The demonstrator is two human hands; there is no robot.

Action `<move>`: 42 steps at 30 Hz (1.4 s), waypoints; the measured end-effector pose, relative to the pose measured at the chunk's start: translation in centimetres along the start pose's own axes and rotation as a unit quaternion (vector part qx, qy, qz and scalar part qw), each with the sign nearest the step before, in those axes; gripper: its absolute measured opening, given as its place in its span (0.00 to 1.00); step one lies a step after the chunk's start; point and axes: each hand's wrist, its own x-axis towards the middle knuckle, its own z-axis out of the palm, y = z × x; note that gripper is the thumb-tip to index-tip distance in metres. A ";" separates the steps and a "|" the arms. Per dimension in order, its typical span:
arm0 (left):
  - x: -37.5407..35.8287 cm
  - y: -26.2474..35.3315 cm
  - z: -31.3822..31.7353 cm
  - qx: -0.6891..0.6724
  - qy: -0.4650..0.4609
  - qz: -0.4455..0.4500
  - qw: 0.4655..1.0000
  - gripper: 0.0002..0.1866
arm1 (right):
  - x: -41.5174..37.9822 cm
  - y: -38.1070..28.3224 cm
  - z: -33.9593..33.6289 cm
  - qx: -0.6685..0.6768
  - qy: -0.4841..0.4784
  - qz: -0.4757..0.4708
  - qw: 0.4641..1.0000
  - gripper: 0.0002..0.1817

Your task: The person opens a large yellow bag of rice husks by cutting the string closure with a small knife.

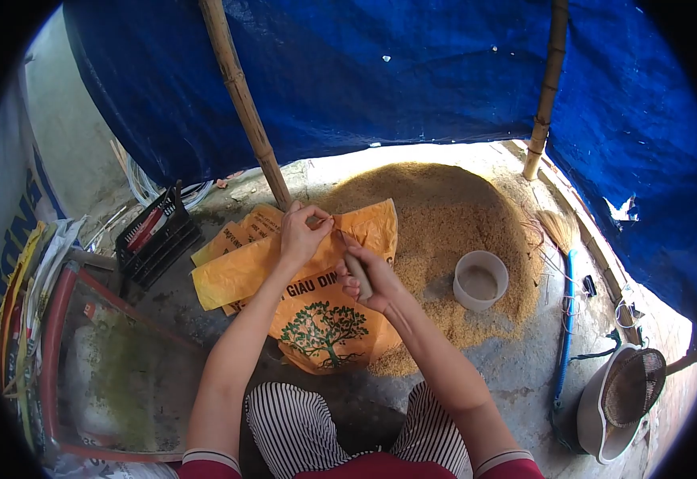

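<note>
Blue tarp [412, 72] across the back, bamboo poles [240, 92] in front of it, bare concrete floor [516, 379] under my knees. Far left I've got a bunch of old bags [33, 295], a red-framed panel [54, 359] next to them, then a black crate [160, 243]. A few folded sacks [262, 218] lie just behind the one I'm on.

That one's the orange sack [320, 327], right in front of my knees at the near side of the grain pile [436, 223]. My left hand [307, 230] has thumb and forefinger pinched together on its top edge; can't tell if there's a loose thread in there too. Right hand [368, 279] has its fingers wrapped around the grip of a small tool [358, 275], working end up by that same edge, though the tip's too small to make out.

Handling-wise, I'd guess the sack is light and floppy, a bit slick like woven plastic, tough but likely to crumple and slide. Best hold is the top edge, pinched close to the tool so it doesn't sag.

Further right: white tub [502, 281] sitting in the grain, blue-handled broom [566, 311], then a basin [592, 407] with a sieve [636, 387] on it.
</note>
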 end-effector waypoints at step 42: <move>1.0 -1.0 0.1 -0.155 -0.195 -0.206 0.946 0.15 | 1.0 0.5 -0.5 -0.252 0.046 -0.069 0.964 0.24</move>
